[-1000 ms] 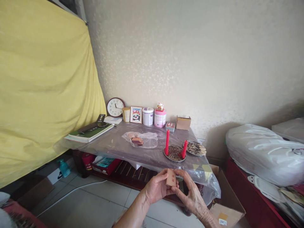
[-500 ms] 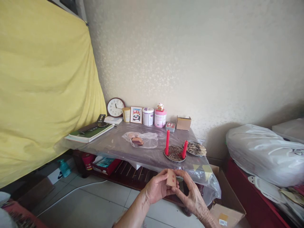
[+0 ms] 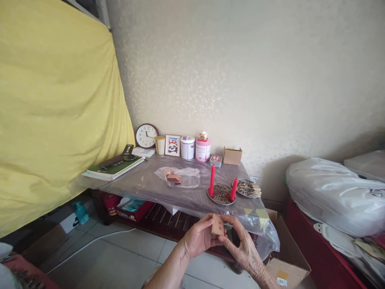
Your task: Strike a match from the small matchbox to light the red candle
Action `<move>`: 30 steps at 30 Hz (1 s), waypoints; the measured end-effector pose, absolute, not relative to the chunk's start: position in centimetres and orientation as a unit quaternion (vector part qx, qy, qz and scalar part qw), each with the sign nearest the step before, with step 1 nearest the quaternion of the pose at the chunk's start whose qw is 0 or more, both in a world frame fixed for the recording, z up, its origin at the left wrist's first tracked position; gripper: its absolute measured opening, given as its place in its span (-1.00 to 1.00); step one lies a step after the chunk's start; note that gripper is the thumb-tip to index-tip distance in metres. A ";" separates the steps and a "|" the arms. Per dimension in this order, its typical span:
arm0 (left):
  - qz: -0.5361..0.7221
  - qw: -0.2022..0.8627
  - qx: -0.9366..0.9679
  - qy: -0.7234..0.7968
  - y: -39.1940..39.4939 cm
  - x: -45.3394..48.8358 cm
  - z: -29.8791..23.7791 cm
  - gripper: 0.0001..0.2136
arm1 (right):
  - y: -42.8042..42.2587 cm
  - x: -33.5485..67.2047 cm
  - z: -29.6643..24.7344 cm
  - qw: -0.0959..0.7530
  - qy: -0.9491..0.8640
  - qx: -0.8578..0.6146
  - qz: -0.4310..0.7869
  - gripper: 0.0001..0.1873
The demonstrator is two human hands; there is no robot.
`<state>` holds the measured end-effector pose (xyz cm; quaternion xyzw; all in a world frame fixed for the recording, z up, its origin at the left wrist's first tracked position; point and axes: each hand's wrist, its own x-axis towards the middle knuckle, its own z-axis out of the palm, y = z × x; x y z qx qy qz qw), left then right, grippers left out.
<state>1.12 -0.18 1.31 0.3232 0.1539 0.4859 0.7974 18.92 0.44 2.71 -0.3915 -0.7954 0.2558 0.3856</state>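
Observation:
Both my hands hold a small tan matchbox (image 3: pixel 217 224) with a red mark, just in front of the low table's near edge. My left hand (image 3: pixel 197 239) grips it from the left with curled fingers. From the right, my right hand (image 3: pixel 242 243) pinches it with thumb and fingers. Beyond the hands, two red candles (image 3: pixel 212 180) stand on a round metal plate (image 3: pixel 221 194) on the plastic-covered table (image 3: pixel 144 182). A second plate of spent matchsticks (image 3: pixel 248 188) lies just right of it.
Along the wall stand a clock (image 3: pixel 146 135), a framed picture (image 3: pixel 172 145), tins (image 3: pixel 187 147) and a small cardboard box (image 3: pixel 232 155). Books (image 3: pixel 114 166) lie at the table's left. A yellow sheet (image 3: pixel 54 108) hangs left; a plastic-wrapped bundle (image 3: pixel 333 192) sits right.

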 end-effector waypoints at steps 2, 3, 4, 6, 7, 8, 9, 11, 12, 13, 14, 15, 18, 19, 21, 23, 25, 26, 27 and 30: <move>0.495 0.785 0.333 0.167 0.0 1.2 1.2 -0.79 | 0.4 19.1 2.9 0.389 -0.782 -0.406 0.270 -0.53; 0.503 0.776 0.338 0.174 0.1 1.2 1.2 -0.78 | 0.5 19.2 3.0 0.392 -0.774 -0.416 0.272 -0.53; 0.513 0.766 0.344 0.179 0.2 1.2 1.1 -0.76 | 0.6 19.4 3.0 0.396 -0.767 -0.426 0.270 -0.53; 0.536 0.743 0.355 0.185 0.4 1.1 1.1 -0.71 | 0.9 19.7 3.0 0.404 -0.757 -0.443 0.259 -0.51; 0.548 0.732 0.359 0.188 0.5 1.0 1.1 -0.69 | 1.0 19.8 3.0 0.407 -0.754 -0.449 0.252 -0.51; 0.560 0.720 0.361 0.191 0.6 0.9 1.1 -0.69 | 1.1 19.9 3.0 0.409 -0.753 -0.453 0.246 -0.50; 0.570 0.711 0.363 0.194 0.6 0.8 1.1 -0.70 | 1.1 20.0 3.0 0.410 -0.752 -0.457 0.239 -0.50; 0.582 0.695 0.370 0.202 0.5 0.6 1.1 -0.71 | 1.2 19.9 2.9 0.411 -0.753 -0.460 0.228 -0.51; 0.585 0.689 0.375 0.207 0.5 0.6 1.1 -0.70 | 1.2 19.9 2.9 0.412 -0.755 -0.459 0.223 -0.51; 0.586 0.683 0.383 0.210 0.4 0.6 1.1 -0.69 | 1.2 19.8 2.8 0.414 -0.757 -0.456 0.218 -0.52; 0.586 0.677 0.391 0.213 0.4 0.7 1.1 -0.68 | 1.2 19.7 2.7 0.416 -0.759 -0.452 0.213 -0.52; 0.586 0.672 0.399 0.216 0.4 0.7 1.1 -0.66 | 1.2 19.5 2.6 0.418 -0.762 -0.448 0.209 -0.53; 0.578 0.661 0.422 0.224 0.3 0.8 1.2 -0.62 | 1.3 19.3 2.4 0.420 -0.766 -0.442 0.205 -0.53; 0.573 0.659 0.430 0.229 0.3 0.8 1.3 -0.60 | 1.4 19.3 2.3 0.420 -0.765 -0.442 0.207 -0.52; 0.563 0.655 0.443 0.240 0.1 0.7 1.5 -0.58 | 1.3 19.3 2.3 0.419 -0.762 -0.446 0.213 -0.51; 0.557 0.650 0.451 0.253 -0.1 0.7 1.7 -0.58 | 1.3 19.3 2.4 0.416 -0.759 -0.449 0.221 -0.50; 0.558 0.644 0.453 0.262 -0.3 0.7 2.0 -0.59 | 1.3 19.3 2.4 0.413 -0.757 -0.452 0.229 -0.50; 0.558 0.643 0.453 0.266 -0.4 0.8 2.1 -0.60 | 1.3 19.3 2.4 0.412 -0.755 -0.454 0.232 -0.50; 0.557 0.642 0.453 0.269 -0.4 0.8 2.1 -0.60 | 1.3 19.3 2.4 0.413 -0.753 -0.456 0.235 -0.49; 0.552 0.642 0.454 0.279 -0.3 1.1 1.9 -0.59 | 1.5 19.3 2.2 0.416 -0.747 -0.460 0.238 -0.49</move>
